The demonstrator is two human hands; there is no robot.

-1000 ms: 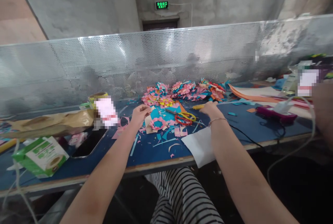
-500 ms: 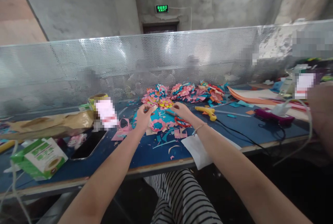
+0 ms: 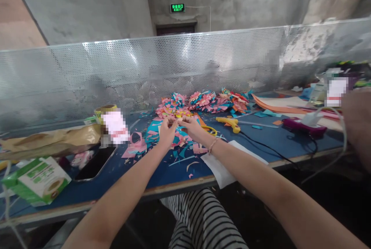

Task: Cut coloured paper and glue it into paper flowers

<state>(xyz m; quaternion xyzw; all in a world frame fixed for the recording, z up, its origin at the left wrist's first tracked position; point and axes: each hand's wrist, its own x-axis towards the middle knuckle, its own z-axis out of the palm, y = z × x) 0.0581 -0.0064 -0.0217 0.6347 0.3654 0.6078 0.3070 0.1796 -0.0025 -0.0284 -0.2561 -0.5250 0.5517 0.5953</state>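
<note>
My left hand is closed, its fingertips pinched on a small pale piece. From the other side my right hand meets it, thumb and fingers pinched at the same piece. Its material is too small to make out. Both hands are above a heap of pink, blue and cream scraps. Just behind them are pink, blue and yellow layered flowers. A yellow loop shows beside my right wrist, partly hidden. To its right lies a yellow glue gun with a black cord.
A white sheet overhangs the front edge under my right forearm. At left are a green-and-white box, a dark phone and brown wrapping. A purple power strip sits at right. Behind stands a perforated metal screen.
My right hand has moved left, away from the red-handled scissors, to meet my left hand at the small pale piece. The red handles no longer show. The view has shifted slightly.
</note>
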